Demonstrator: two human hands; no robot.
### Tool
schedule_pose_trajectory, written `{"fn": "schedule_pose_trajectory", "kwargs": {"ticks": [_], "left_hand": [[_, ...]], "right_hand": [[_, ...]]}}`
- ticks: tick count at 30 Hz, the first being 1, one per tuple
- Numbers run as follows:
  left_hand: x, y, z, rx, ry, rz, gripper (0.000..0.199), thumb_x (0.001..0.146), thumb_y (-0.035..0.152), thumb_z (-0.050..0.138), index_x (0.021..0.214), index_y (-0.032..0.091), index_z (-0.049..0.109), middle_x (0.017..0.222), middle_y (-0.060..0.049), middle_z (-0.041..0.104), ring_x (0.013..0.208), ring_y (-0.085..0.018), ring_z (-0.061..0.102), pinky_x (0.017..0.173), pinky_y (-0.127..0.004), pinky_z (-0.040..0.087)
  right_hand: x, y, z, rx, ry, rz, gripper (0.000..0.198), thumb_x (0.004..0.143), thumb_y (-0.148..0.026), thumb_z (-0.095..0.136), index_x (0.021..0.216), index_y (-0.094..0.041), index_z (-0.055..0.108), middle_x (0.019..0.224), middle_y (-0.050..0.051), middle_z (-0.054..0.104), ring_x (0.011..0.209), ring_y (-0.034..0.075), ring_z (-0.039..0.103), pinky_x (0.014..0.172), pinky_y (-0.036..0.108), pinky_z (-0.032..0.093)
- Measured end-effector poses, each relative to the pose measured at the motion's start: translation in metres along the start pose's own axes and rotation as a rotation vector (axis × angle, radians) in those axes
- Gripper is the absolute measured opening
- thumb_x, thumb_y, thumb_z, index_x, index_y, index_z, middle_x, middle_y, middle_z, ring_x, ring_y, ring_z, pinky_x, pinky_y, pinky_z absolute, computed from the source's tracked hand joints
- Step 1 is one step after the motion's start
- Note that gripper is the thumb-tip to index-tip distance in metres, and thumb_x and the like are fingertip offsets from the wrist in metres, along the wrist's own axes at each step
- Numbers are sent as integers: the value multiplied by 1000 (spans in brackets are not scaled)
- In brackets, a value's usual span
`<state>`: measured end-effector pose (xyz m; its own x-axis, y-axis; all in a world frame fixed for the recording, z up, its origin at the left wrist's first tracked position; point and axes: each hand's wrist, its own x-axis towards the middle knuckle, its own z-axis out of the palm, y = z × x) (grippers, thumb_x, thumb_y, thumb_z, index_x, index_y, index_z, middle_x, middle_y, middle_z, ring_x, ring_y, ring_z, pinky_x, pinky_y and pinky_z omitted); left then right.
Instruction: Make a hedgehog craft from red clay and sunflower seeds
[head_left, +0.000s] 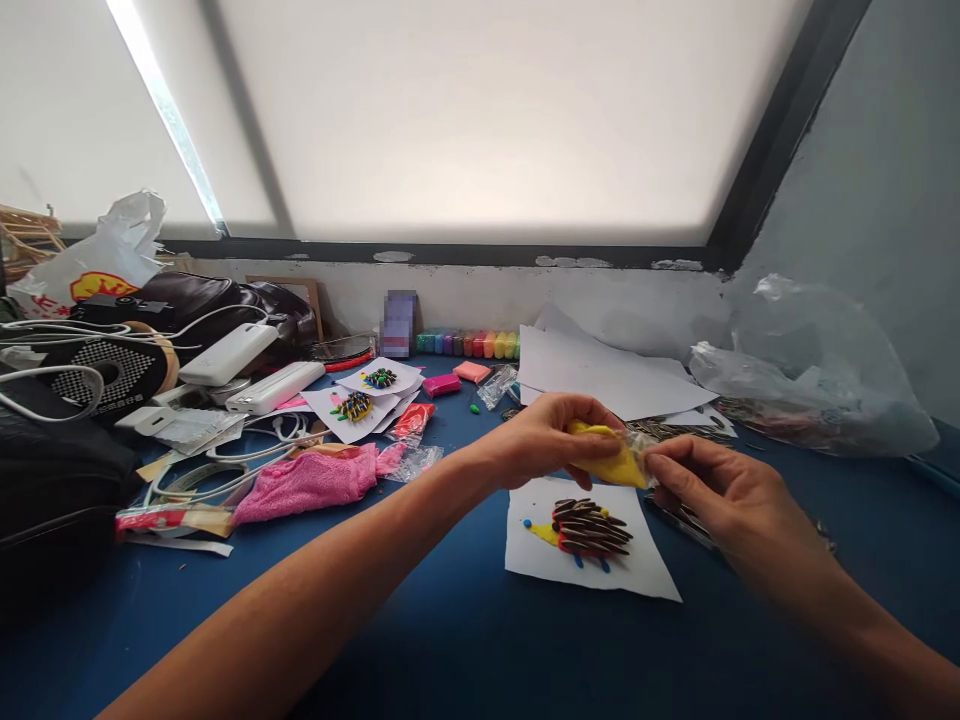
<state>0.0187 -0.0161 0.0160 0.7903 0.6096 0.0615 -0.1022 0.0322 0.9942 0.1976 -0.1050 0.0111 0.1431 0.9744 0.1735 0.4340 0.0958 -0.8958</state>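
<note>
My left hand (551, 432) is closed around a packet of yellow modelling clay (616, 462), held just above the table. At the packet's right end, my right hand (724, 490) pinches the clear, crumpled plastic wrapper (642, 448). Below both hands lies a white paper sheet (637, 578) bearing a hedgehog figure (592, 528). Its yellow snout has a blue tip, its red clay body carries dark striped seeds as spines, and blue feet show underneath. A clear plastic pack (690, 522) lies partly hidden under my right hand.
Loose seeds (675, 430) and white paper sheets (592, 370) lie behind my hands, with a plastic bag (832, 370) at right. Coloured clay blocks (469, 344) line the wall. Smaller decorated papers (352, 408), a pink cloth (307, 482), power banks (274, 388) and cables crowd the left.
</note>
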Motion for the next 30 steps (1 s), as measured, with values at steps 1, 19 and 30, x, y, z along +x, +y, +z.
{"fn": "schedule_pose_trajectory", "kwargs": {"ticks": [1,19,30], "left_hand": [[1,-1,0,-1,-2,21,27,72,26,74,88,11,58,81,-4,61,72,-11,60,60,-22,48],[3,-7,4,13,12,13,18,84,26,63,87,10,58,80,-4,59,72,-11,58,60,-22,47],[2,-9,2,73,6,-8,27,72,5,67,96,12,56,79,1,58,66,-6,56,60,-19,45]], "right_hand": [[0,-1,1,-23,15,-7,37,73,-57,66,72,-20,66,59,0,58,56,14,52,51,25,44],[-7,-2,7,-110,153,-157,22,71,-40,66,81,-22,73,78,4,73,68,21,67,57,30,54],[-4,-10,6,-1,38,-25,30,68,-51,70,79,-22,70,76,4,71,74,24,67,67,35,55]]}}
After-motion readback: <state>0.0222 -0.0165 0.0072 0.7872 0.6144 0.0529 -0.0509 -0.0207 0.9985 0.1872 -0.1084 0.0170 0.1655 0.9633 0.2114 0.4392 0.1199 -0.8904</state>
